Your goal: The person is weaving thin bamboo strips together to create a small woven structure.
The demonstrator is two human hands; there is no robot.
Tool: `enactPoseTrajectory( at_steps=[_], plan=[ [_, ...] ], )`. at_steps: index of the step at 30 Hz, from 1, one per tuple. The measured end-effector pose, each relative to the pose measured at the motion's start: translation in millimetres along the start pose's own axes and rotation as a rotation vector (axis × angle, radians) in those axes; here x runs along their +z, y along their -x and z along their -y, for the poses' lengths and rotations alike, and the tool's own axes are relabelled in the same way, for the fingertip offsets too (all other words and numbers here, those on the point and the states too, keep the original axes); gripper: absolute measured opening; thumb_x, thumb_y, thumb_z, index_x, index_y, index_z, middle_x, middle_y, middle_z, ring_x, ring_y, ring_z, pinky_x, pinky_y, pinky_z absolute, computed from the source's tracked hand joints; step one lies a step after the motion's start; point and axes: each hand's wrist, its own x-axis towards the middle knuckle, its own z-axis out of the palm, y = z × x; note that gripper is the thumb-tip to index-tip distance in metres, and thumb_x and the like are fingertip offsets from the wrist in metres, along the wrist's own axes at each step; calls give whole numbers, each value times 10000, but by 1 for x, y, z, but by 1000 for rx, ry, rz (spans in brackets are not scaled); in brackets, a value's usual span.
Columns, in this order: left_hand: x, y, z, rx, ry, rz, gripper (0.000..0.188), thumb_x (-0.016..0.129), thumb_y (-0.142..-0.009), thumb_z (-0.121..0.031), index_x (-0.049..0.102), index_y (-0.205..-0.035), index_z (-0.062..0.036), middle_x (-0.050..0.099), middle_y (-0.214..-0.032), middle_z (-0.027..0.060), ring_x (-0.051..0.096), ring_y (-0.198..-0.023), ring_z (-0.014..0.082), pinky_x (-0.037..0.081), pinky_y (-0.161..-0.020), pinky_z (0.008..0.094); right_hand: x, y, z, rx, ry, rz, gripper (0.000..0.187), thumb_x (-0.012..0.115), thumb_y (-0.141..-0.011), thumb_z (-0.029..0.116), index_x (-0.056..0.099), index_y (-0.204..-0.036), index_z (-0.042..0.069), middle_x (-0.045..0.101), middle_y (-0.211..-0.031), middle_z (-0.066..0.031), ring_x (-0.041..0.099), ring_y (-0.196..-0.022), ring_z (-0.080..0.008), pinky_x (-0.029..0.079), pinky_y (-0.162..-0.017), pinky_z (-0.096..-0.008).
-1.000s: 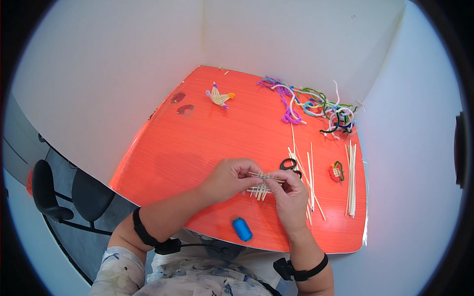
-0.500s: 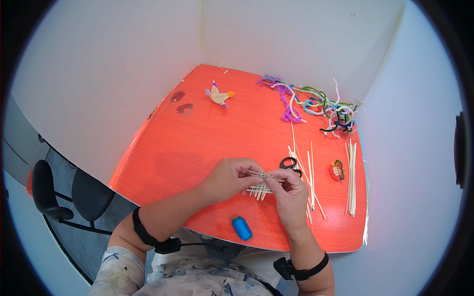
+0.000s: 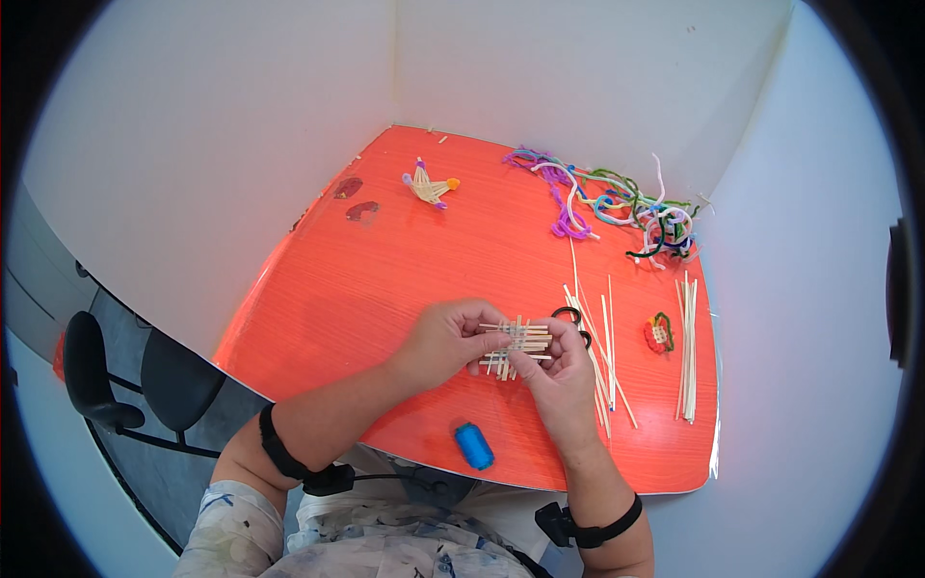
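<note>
Between my two hands is a small woven square of pale flat sticks (image 3: 527, 336), its strips crossing one another and their ends poking out on several sides. My left hand (image 3: 461, 337) pinches its left side, thumb on top. On the right side, my right hand (image 3: 559, 364) grips it with the thumb along the lower right and fingers behind. Part of the weave is hidden by the thumbs. Close by my right hand lies a pair of black-handled scissors (image 3: 568, 316), partly covered by the fingers. A blue spool of thread (image 3: 473, 446) rests near the table's front edge.
Loose pale sticks (image 3: 606, 337) lie right of my hands, with a stick bundle (image 3: 687, 352) farther right. Between them sits a small red-and-green-edged woven piece (image 3: 659, 333). Colourful fuzzy stems (image 3: 617, 207) tangle at the back right; a stick star (image 3: 427, 186) lies far left. White panels surround the red table (image 3: 347, 289).
The woven square has tilted up, so more of its face shows between my hands. My fingers have shifted to its left and right sides.
</note>
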Motion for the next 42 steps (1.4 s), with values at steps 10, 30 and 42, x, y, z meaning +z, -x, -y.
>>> enactPoseTrajectory(
  at_steps=[10,30,42],
  plan=[
    [0,0,1,20,28,49,154,632,-915,-78,590,-1041,0,665,-864,51,617,-704,71,485,-522,204,-9,-1,-3,82,12,49,257,666,-867,3,521,-1079,17,618,-956,-41,599,-877,-81,500,-746,-225],
    [-2,-2,4,12,80,90,142,642,-907,-72,627,-1030,-2,675,-845,60,615,-691,72,483,-519,206,-8,-1,-3,91,-19,52,220,665,-862,-12,540,-1040,24,622,-953,-32,599,-870,-80,494,-742,-230],
    [-1,-3,2,-7,58,84,154,649,-901,-75,623,-1038,-9,677,-851,61,617,-686,75,482,-501,203,-6,1,-2,-15,56,36,176,624,-917,48,559,-1076,6,623,-953,-49,593,-863,-91,491,-751,-241]
  ],
)
